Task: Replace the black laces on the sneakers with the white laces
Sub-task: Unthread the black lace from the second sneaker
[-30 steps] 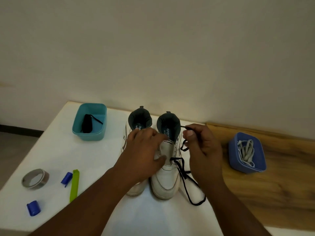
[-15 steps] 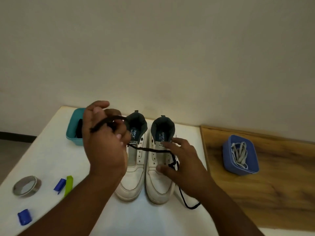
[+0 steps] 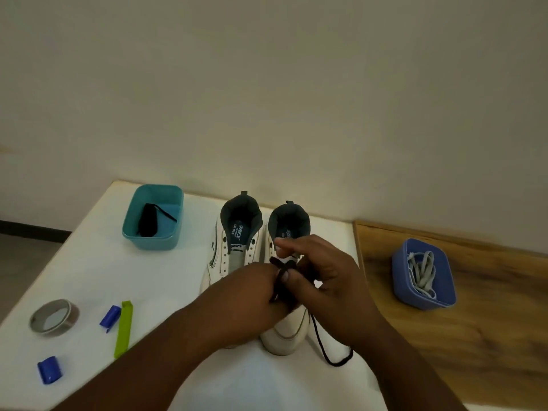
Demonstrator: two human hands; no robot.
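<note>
Nearest, on the white counter (image 3: 166, 280): a blue clip (image 3: 49, 373) at the left edge, then a green clip (image 3: 123, 328), a second blue clip (image 3: 110, 316) and a roll of grey tape (image 3: 54, 316). To the right, a loose loop of black lace (image 3: 323, 339) trailing on the counter beside the right sneaker (image 3: 286, 330). Above that sneaker, left hand (image 3: 246, 295) and right hand (image 3: 323, 277) together, each grip clamped on the bunched black lace, fingers curled round it. Left sneaker (image 3: 231, 253) just beside, eyelets bare. Farther right, on the wooden surface (image 3: 474, 336), a blue tub (image 3: 422, 295) holding white laces (image 3: 422, 269). Farthest left, a teal tub (image 3: 154, 241) with another black lace (image 3: 148, 221) inside.
</note>
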